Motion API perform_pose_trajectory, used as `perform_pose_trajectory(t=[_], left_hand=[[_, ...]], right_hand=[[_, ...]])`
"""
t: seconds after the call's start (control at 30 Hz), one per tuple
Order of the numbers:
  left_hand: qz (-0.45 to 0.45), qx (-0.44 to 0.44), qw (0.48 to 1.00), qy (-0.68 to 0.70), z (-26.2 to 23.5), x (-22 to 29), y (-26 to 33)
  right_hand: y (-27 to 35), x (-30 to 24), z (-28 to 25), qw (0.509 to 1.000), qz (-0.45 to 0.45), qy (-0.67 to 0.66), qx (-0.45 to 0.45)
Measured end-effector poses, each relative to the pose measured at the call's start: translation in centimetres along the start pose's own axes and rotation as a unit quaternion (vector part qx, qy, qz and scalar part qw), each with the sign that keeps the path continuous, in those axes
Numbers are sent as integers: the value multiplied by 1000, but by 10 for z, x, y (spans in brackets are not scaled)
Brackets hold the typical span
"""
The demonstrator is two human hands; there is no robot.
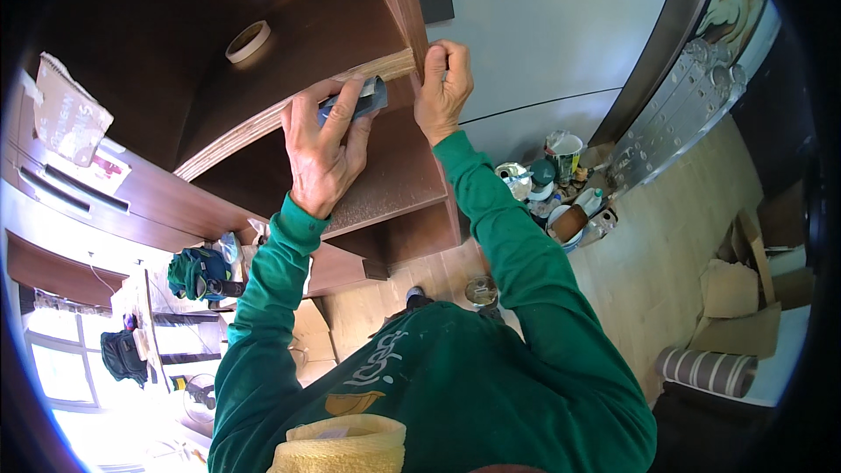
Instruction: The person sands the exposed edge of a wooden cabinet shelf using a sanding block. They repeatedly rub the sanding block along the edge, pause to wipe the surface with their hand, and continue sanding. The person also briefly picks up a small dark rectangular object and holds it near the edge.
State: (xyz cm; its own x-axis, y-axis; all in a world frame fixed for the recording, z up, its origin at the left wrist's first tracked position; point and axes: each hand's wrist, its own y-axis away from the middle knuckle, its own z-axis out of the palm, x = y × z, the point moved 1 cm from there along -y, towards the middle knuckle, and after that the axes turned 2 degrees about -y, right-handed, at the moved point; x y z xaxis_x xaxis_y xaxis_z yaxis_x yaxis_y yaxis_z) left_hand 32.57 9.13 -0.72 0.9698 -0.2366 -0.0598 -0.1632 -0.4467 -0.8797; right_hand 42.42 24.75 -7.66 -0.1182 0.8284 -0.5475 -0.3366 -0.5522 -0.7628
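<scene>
My left hand (320,144) is closed on a piece of dark grey sandpaper (372,96), bent over with a paler patch inside the fold. It is at the raw, layered front edge (254,134) of a brown cabinet shelf, near the shelf's right end. My right hand (444,92) is closed beside the upright side panel (405,0), its fingers curled in and the thumb by the panel's edge. Whatever it may hold is hidden. Pale dust speckles the lower shelf (394,184) beneath my left hand.
A roll of tape (248,41) lies on the upper shelf. Paint cans and tubs (563,147) cluster on the floor at right, near clear plastic sheeting (679,114). Cardboard (731,289) and a striped roll (708,372) lie farther right. Bags (200,273) are at left.
</scene>
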Motion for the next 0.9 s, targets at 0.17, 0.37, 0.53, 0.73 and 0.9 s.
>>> perform_pose_trajectory(t=[0.17, 0.37, 0.53, 0.73, 0.9], left_hand=[[-12, -7, 1000, 4, 9, -2, 4], [0, -23, 999, 25, 16, 2, 5], [0, -15, 999, 30, 12, 6, 6], [-24, 6, 999, 47, 13, 9, 10], [-48, 6, 995, 88, 18, 9, 16]], right_hand=[[2, 5, 2, 999, 34, -29, 9], [-2, 1, 1, 1000, 19, -4, -5], [-2, 3, -3, 999, -29, 6, -30], [-1, 6, -6, 997, -9, -62, -34], [1, 12, -1, 997, 55, -30, -34]])
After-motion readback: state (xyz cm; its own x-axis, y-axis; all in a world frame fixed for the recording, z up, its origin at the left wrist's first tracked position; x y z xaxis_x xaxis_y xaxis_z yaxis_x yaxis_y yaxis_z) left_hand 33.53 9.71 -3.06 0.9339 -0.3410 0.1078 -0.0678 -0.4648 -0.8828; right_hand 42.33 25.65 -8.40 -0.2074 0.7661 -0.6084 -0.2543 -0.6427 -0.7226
